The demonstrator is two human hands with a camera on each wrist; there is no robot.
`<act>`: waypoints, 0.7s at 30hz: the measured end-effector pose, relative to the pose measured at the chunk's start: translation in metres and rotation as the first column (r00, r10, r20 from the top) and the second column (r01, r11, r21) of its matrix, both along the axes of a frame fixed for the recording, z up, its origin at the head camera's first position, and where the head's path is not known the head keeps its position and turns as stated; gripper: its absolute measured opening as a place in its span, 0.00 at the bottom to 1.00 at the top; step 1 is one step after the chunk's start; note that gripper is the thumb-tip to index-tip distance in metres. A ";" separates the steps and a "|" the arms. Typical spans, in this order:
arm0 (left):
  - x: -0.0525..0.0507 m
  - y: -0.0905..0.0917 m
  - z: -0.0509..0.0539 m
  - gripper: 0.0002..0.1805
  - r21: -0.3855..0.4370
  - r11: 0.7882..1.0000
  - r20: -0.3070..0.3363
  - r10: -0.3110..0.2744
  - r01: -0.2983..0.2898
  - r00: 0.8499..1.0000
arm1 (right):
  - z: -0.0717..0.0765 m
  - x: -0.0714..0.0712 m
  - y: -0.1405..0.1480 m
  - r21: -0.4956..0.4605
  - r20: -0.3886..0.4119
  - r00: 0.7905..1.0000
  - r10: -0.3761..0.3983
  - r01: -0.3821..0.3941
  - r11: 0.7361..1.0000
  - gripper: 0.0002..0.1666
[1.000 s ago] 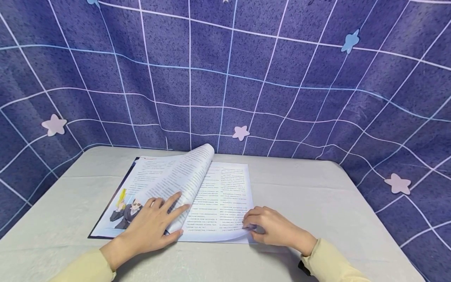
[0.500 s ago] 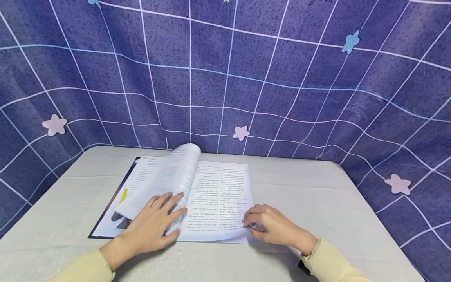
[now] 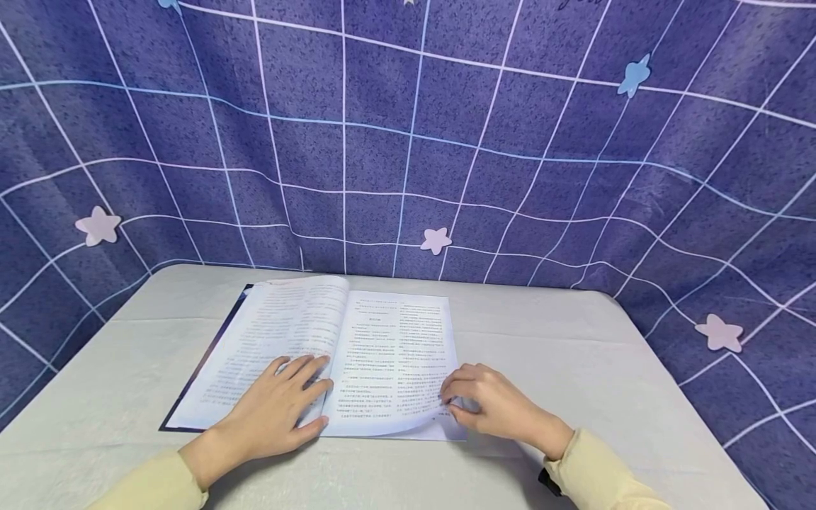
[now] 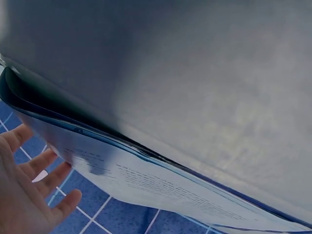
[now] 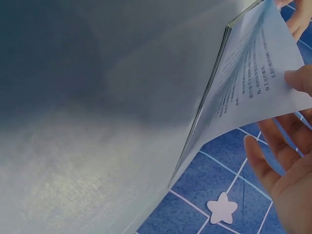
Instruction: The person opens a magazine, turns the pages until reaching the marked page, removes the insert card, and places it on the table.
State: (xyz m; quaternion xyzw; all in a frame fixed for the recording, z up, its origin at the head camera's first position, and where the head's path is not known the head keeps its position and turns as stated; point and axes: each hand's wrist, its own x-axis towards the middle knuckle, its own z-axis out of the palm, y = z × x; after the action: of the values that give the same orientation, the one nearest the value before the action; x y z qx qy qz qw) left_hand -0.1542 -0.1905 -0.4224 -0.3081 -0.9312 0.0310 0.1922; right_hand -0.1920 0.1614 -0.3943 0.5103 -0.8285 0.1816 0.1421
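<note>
An open magazine (image 3: 401, 354) with printed text lies on the table, its dark cover edge showing at the far left. My left hand (image 3: 274, 404) rests on the left page near the fold, fingers spread and fairly straight. At the lower right corner, my right hand (image 3: 494, 404) pinches a page between thumb and fingers, and that corner is lifted off the sheet beneath. In the right wrist view the pinched page (image 5: 273, 87) curves up toward the thumb. The left wrist view has the left hand (image 4: 29, 185) beside the magazine's pages (image 4: 146, 175).
A pale cloth covers the table (image 3: 548, 340). Behind it hangs a blue curtain (image 3: 357, 156) with a grid pattern and stars, and it also drapes along both sides.
The turned page has dropped leftward from a raised curl and now lies over the left side, covering the picture there. My right hand keeps its pinch, its page corner slightly higher.
</note>
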 end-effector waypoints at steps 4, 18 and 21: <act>0.001 0.001 0.001 0.30 0.011 1.000 0.018 0.008 -0.008 1.000 | 0.002 -0.001 0.000 -0.018 -0.008 1.000 0.003 -0.003 1.000 0.06; 0.001 0.006 0.000 0.38 0.032 0.999 0.023 0.035 -0.035 0.999 | 0.004 -0.003 -0.003 -0.111 -0.052 0.999 -0.006 0.001 0.994 0.04; 0.001 0.006 0.000 0.39 0.032 0.999 0.005 0.029 -0.029 1.000 | 0.005 -0.003 -0.004 -0.127 -0.058 0.998 -0.017 0.009 0.992 0.04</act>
State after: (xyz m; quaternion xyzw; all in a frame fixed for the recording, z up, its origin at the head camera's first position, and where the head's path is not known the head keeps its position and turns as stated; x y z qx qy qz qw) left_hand -0.1531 -0.1845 -0.4222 -0.2914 -0.9364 0.0181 0.1946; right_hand -0.1949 0.1577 -0.3891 0.4999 -0.8141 0.2178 0.1997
